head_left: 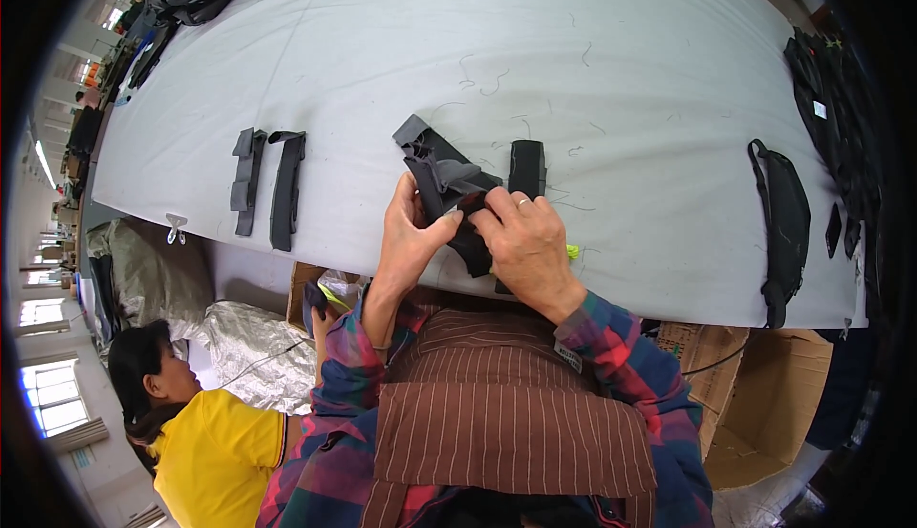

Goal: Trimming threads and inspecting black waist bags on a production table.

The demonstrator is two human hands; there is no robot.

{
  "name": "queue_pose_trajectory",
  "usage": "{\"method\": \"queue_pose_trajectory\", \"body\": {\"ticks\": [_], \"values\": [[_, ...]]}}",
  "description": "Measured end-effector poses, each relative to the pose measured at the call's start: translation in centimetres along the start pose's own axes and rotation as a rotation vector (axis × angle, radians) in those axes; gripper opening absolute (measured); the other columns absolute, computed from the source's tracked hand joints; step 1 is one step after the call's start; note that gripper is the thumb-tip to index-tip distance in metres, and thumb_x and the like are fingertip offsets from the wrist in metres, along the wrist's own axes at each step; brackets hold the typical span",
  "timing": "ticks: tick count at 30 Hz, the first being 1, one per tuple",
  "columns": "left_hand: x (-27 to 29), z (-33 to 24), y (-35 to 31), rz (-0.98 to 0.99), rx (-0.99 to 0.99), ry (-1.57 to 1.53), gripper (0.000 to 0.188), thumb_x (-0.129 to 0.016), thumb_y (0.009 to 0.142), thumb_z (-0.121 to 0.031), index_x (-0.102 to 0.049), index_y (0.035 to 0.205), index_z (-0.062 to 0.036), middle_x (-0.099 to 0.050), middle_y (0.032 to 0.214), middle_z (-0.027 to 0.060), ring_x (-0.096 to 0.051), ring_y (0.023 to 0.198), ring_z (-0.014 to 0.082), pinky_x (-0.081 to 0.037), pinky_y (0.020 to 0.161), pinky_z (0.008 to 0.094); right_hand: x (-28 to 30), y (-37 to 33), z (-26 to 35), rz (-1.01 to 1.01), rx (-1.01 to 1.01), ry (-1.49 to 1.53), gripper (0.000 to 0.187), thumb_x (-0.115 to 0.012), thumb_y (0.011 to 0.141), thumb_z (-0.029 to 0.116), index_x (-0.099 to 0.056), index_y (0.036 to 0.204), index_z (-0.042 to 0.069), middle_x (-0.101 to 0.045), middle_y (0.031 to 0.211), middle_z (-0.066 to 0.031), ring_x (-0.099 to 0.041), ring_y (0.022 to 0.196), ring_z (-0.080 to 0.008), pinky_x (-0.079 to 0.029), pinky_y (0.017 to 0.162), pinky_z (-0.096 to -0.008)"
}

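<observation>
Above the near edge of the cloth-covered table, my two hands hold a black and dark grey fabric piece (pixel 435 172) with folded layers. My left hand (pixel 409 239) grips its left side between thumb and fingers. On its right side, my right hand (pixel 523 246) pinches the fabric, with the fingertips partly hidden by the folds. A black fabric strip (pixel 527 167) lies just beyond my right hand, and a bit of bright yellow-green material (pixel 572 252) shows beside that hand. To the left lie two more dark strips, a folded one (pixel 245 184) and a narrower one (pixel 287 193).
The pale table cover (pixel 621 69) carries loose threads. A black pouch with a strap (pixel 787 227) lies at right, near piled black items (pixel 836 107). A metal clip (pixel 176 229) grips the left edge. Below stand a cardboard box (pixel 764 404) and, left, a person in yellow (pixel 215 452).
</observation>
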State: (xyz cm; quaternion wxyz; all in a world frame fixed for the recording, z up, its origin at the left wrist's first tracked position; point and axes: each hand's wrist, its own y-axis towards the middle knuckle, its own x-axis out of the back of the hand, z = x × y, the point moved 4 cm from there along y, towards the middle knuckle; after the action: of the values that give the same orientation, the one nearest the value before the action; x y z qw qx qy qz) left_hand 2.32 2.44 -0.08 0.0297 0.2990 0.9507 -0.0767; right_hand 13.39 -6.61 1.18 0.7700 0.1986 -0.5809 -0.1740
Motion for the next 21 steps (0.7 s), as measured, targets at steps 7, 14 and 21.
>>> {"method": "queue_pose_trajectory", "body": {"ticks": [7,14,21], "values": [[0.9,0.1,-0.9,0.043,-0.109,-0.02,0.051,-0.062,0.074,0.002,-0.045,0.122,0.0023,-0.057,0.115,0.0103,-0.056,0.104,0.0161,-0.044,0.092,0.0288,1.9,-0.7,0.4,0.092,-0.189,0.197,0.015,-0.069,0.072,0.009,-0.064,0.086,0.006,-0.05,0.082,-0.006,-0.056,0.071,-0.0227,-0.043,0.058,-0.036],[1.4,-0.4,-1.8,0.009,-0.146,0.033,0.047,-0.063,0.076,-0.001,-0.047,0.121,0.0027,-0.058,0.114,0.011,-0.056,0.103,0.0162,-0.044,0.092,0.0303,2.8,-0.3,1.0,0.079,-0.194,0.196,0.013,-0.068,0.074,0.008,-0.064,0.086,0.006,-0.052,0.082,-0.0065,-0.057,0.072,-0.0239,-0.044,0.058,-0.0361],[4.1,-0.8,0.6,0.047,0.096,-0.232,0.05,-0.061,0.085,-0.012,-0.037,0.126,0.0024,-0.062,0.095,0.0137,-0.064,0.076,0.0192,-0.048,0.063,0.0257,4.8,0.0,-3.3,0.017,-0.413,0.54,0.019,-0.065,0.079,0.007,-0.065,0.098,0.008,-0.055,0.089,-0.009,-0.058,0.074,-0.0253,-0.046,0.063,-0.0335]]}}
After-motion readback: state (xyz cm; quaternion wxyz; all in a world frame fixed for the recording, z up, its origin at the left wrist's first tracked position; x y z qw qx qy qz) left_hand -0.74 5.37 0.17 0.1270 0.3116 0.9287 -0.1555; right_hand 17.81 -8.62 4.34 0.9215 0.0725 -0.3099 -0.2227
